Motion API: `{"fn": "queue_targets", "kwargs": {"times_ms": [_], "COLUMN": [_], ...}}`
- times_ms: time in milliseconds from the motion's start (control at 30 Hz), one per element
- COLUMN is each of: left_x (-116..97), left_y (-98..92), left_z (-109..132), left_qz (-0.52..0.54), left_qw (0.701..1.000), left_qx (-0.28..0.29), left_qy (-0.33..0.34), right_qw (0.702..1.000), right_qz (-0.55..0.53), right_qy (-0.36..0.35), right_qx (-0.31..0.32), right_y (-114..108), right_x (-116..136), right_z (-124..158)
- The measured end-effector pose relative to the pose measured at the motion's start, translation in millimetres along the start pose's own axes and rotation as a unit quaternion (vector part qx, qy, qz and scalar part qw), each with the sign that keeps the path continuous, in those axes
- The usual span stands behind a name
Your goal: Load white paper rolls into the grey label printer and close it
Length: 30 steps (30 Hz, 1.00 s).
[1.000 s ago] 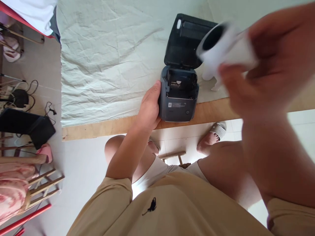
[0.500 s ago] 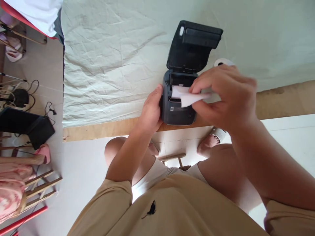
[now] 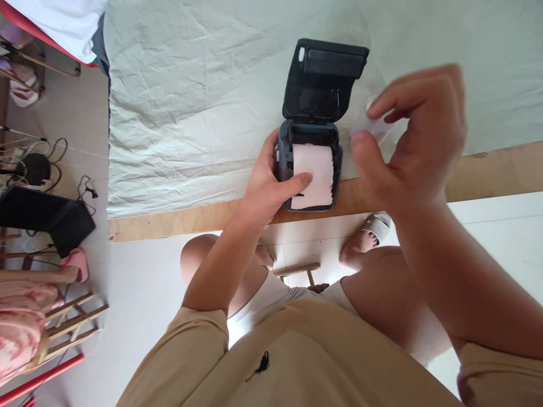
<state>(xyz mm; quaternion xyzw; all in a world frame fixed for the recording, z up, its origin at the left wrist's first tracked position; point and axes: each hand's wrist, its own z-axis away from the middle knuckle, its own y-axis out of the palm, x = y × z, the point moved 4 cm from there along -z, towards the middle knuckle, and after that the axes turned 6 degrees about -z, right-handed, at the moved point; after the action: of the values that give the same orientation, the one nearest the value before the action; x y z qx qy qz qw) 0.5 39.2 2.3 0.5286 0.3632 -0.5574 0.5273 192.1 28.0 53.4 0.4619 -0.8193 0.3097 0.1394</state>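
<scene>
A small dark grey label printer (image 3: 285,148) stands at the table's near edge with its black lid (image 3: 319,79) tipped up and back. A white strip of paper (image 3: 314,172) lies out of its bay over the front. My left hand (image 3: 267,186) grips the printer's left side, thumb pressed on the paper. My right hand (image 3: 413,141) hovers to the right of the printer with thumb and fingers apart and nothing in them. Behind its fingers a second white paper roll (image 3: 373,121) shows on the cloth, blurred.
A wrinkled pale cloth (image 3: 190,102) covers the table, leaving a bare wooden strip (image 3: 487,169) along the near edge. On the floor to the left lie cables, a black box (image 3: 46,217) and a wooden rack (image 3: 72,322). My knees and sandalled foot are below the edge.
The paper roll has gone from my right hand into the printer, its end pulled out over the front. My left thumb has come onto the paper. My right hand has let go and lifted away.
</scene>
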Motion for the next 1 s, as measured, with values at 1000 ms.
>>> {"fn": "queue_targets", "kwargs": {"times_ms": [1000], "left_x": [-4.0], "left_y": [12.3], "left_z": [7.4], "left_qz": [0.046], "left_qw": [0.998], "left_qx": [-0.036], "left_qy": [-0.038], "right_qw": [0.911], "right_qz": [-0.227], "right_qy": [0.291], "right_qx": [0.184], "right_y": [24.2], "right_x": [-41.2], "right_z": [35.4]}}
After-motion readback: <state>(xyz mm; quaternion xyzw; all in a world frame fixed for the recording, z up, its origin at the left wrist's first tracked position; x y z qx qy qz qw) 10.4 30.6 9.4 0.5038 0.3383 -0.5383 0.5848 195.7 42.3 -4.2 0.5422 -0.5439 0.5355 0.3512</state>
